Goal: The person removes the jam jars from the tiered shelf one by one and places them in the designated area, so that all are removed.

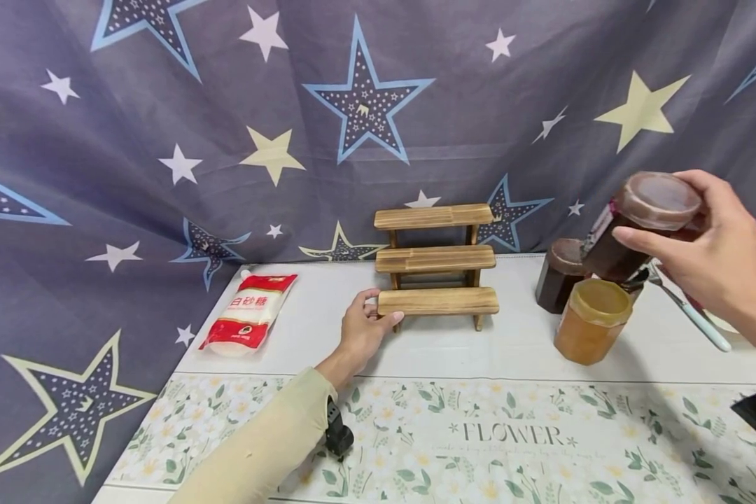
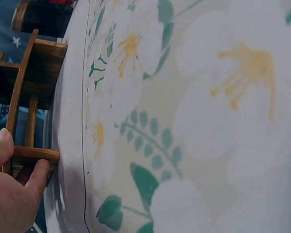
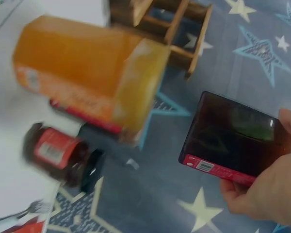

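Note:
My left hand [image 1: 360, 329] grips the left end of a three-tier wooden rack [image 1: 437, 301] at its lowest step; in the left wrist view the thumb and a finger pinch the wood. Raised above the table on the right, my right hand [image 1: 724, 245] holds a dark jar [image 1: 630, 252] with a pale lid, slightly tilted. The right wrist view shows this dark jar [image 3: 233, 138] with a red label strip. Below it stands a yellow-orange jar [image 1: 589, 332]. Behind that is another dark jar [image 1: 557, 280], partly covered by the raised one.
A red and white sugar bag [image 1: 248, 315] lies at the left. A fork [image 1: 693, 315] with a pale handle lies at the right. The right wrist view has a small jar [image 3: 58, 153] with a black lid. A starry curtain [image 1: 353, 189] hangs behind the table.

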### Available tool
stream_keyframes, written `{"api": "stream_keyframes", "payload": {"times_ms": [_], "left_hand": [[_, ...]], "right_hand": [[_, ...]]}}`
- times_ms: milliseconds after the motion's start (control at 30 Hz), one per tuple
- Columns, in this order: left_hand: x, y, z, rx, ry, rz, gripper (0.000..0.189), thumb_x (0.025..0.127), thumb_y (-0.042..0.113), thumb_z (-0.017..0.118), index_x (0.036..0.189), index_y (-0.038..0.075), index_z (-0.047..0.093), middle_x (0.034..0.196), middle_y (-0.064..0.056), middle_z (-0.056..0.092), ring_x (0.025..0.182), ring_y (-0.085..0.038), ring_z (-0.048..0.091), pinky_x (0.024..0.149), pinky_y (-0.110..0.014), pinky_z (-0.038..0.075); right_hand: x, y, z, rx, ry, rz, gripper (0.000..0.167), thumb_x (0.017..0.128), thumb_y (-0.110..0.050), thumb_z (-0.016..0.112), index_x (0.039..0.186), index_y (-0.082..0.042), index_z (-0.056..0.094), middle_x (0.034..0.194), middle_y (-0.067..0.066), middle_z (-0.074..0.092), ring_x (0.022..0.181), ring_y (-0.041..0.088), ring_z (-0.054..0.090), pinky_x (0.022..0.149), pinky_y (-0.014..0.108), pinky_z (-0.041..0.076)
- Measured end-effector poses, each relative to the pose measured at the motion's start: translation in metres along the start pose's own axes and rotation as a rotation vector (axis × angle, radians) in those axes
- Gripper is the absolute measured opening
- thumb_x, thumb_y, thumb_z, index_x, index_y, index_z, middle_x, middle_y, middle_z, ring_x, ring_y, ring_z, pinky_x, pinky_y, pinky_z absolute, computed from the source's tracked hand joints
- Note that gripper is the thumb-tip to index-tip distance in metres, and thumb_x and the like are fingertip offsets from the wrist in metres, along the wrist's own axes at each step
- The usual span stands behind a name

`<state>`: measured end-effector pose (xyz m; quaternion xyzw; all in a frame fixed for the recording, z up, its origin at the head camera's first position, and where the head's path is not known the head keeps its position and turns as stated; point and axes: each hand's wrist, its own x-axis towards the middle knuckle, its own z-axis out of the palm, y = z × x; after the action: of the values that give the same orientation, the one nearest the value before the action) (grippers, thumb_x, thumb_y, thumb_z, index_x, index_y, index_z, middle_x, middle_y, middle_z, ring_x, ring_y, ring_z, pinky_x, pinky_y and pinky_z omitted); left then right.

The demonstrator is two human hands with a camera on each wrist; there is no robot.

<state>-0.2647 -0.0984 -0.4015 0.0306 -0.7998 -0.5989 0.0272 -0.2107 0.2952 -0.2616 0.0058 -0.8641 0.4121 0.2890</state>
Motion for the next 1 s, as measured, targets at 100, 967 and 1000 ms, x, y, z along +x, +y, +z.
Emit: {"api": "stream_keyframes", "payload": {"times_ms": [100,967,1000], "left_hand": [[0.001,-0.001,0.0,0.003,0.0,0.005,0.062,0.083,0.014,0.077,0.136,0.009,0.046,0.102,-0.012,0.068,0.09,-0.02,0.063,0.071,-0.027,0.052],[0.001,0.0,0.0,0.005,0.003,-0.002,0.063,0.082,0.014,0.078,0.136,0.01,0.047,0.104,-0.012,0.068,0.092,-0.021,0.064,0.073,-0.027,0.052],[0.001,0.0,0.0,0.004,0.004,-0.003,0.063,0.082,0.014,0.078,0.136,0.01,0.047,0.104,-0.012,0.068,0.092,-0.021,0.064,0.073,-0.027,0.052]], "right_hand": [[-0.002,0.013,-0.007,0.007,0.032,0.02,0.072,0.077,-0.018,0.082,0.137,-0.028,0.044,0.11,-0.02,0.044,0.088,-0.007,0.047,0.071,0.002,0.035],[-0.043,0.116,0.001,-0.126,0.103,0.206,0.084,0.083,-0.023,0.075,0.15,-0.007,0.026,0.137,0.019,0.04,0.114,0.003,0.041,0.09,0.007,0.031],[-0.044,0.115,0.002,-0.137,0.079,0.205,0.085,0.083,-0.023,0.075,0.149,-0.005,0.025,0.136,0.023,0.039,0.11,0.002,0.042,0.087,0.006,0.031]]}}
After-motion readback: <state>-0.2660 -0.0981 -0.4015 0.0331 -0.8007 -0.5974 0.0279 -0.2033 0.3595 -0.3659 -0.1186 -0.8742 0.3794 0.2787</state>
